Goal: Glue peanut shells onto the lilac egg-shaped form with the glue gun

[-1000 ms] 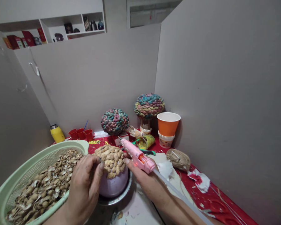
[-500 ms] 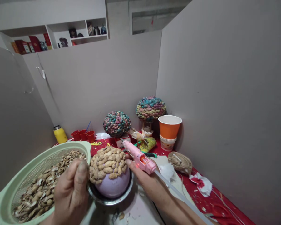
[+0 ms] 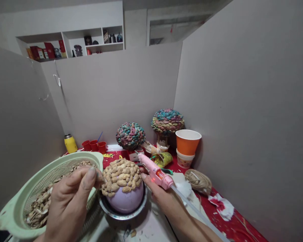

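A lilac ball (image 3: 127, 200) sits in a metal bowl (image 3: 123, 216), its upper part covered with peanut shells (image 3: 122, 174). At the ball's left side, my left hand (image 3: 72, 198) is closed in a pinch on a peanut shell (image 3: 99, 179), partly hidden by the fingers. My right hand (image 3: 164, 198) is closed on a pink glue gun (image 3: 155, 171), whose nozzle points up and to the left beyond the ball. The right fingers reach the ball's right edge and are partly hidden. Behind my left hand stands a pale green colander (image 3: 12, 215) holding loose shells (image 3: 39, 208).
Two multicoloured shell-covered domes (image 3: 130, 135) (image 3: 167, 121) stand at the back. An orange paper cup (image 3: 188, 140), a twine bundle (image 3: 198, 181) and a stained tissue (image 3: 222, 205) lie to the right. Red cups (image 3: 93, 145) and a yellow bottle (image 3: 70, 144) stand back left. Grey panels (image 3: 111, 90) enclose the table.
My left hand has turned from a closed fist-like hold to a forward pinch, bringing the shell against the ball's left side. The whole view has shifted slightly; the right hand still holds the glue gun.
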{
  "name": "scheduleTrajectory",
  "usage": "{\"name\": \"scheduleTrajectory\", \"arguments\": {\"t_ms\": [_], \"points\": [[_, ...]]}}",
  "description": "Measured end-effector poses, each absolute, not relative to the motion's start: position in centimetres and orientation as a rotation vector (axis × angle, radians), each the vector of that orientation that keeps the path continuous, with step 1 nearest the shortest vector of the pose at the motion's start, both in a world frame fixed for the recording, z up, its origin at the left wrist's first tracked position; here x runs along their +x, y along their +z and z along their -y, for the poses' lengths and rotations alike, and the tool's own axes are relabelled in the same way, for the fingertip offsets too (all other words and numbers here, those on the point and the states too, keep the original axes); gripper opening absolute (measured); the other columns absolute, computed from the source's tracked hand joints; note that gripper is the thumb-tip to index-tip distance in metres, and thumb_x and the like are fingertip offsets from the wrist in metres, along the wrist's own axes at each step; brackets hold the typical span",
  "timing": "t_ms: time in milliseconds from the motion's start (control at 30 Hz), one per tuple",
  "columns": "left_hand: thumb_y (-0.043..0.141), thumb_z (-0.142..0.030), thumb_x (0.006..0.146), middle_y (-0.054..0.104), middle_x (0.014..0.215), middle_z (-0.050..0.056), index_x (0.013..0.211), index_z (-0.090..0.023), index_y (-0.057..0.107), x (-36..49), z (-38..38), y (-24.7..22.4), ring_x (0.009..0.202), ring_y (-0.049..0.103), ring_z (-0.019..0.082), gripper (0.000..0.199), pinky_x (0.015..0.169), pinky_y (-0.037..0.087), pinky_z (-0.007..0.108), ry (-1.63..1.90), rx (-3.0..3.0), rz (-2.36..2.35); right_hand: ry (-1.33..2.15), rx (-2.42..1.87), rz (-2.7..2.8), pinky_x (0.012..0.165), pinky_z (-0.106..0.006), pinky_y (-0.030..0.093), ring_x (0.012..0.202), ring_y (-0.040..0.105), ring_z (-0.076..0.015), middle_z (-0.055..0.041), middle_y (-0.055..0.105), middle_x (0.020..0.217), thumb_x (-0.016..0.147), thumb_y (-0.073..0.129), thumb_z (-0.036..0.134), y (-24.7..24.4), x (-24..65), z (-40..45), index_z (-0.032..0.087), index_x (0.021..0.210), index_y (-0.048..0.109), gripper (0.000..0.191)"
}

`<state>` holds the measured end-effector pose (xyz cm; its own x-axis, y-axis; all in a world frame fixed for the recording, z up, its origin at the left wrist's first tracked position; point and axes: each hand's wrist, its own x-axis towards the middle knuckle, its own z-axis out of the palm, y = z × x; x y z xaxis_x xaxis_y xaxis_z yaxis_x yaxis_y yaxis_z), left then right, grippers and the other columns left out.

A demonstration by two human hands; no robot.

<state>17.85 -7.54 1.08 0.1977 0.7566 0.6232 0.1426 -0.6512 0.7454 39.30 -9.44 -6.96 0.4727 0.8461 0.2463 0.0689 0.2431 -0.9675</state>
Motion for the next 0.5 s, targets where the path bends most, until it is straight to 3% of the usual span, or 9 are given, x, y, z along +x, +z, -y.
{"name": "scheduleTrajectory", "arguments": {"t_ms": [100,167,300,400,500], "points": [[0.056,-0.026,0.091,0.071,0.106,0.001,0.118,-0.028,0.061,18.2,7.5,1.2,0.092,0.065,0.018,0.027,0.082,0.049,0.027,1.345,2.158,-0.889,0.67,-1.21,0.975,0.084,-0.037,0.051,0.088,0.065,-0.0272,-0.0079,0.073,0.093,0.078,0.068,0.046,-6.8,39.3,9.5,0.016,0.092,0.072,0.033],[0.058,-0.023,0.089,0.07,0.111,0.005,0.125,-0.027,0.054,18.7,7.1,1.2,0.097,0.065,0.02,0.037,0.086,0.048,0.031,1.262,2.369,-0.851,0.664,-1.233,0.989,0.083,-0.038,0.05,0.086,0.065,-0.0272,-0.0081,0.072,0.088,0.078,0.067,0.047,-6.7,39.3,9.6,0.015,0.088,0.071,0.033],[0.051,-0.017,0.09,0.07,0.089,0.006,0.095,-0.02,0.061,20.3,5.8,0.7,0.084,0.062,0.022,0.012,0.074,0.047,0.034,1.009,2.735,-0.812,0.658,-1.253,1.012,0.08,-0.039,0.051,0.082,0.064,-0.0273,-0.0083,0.071,0.083,0.077,0.065,0.05,-6.4,39.2,9.7,0.015,0.084,0.07,0.036],[0.046,-0.013,0.089,0.064,0.077,0.006,0.077,-0.019,0.055,21.4,5.0,0.3,0.074,0.056,0.022,0.016,0.067,0.044,0.033,0.91,2.825,-0.93,0.648,-1.258,0.979,0.083,-0.04,0.051,0.087,0.065,-0.0287,-0.0111,0.072,0.091,0.075,0.067,0.051,-6.4,39.2,9.7,0.014,0.094,0.071,0.042],[0.049,-0.01,0.085,0.062,0.074,0.005,0.073,-0.019,0.051,22.2,4.8,0.0,0.072,0.054,0.021,0.016,0.064,0.042,0.031,0.92,2.843,-0.96,0.646,-1.224,1.002,0.084,-0.039,0.051,0.091,0.065,-0.029,-0.0109,0.072,0.094,0.078,0.066,0.049,-6.4,39.2,9.8,0.014,0.099,0.071,0.041]]}}
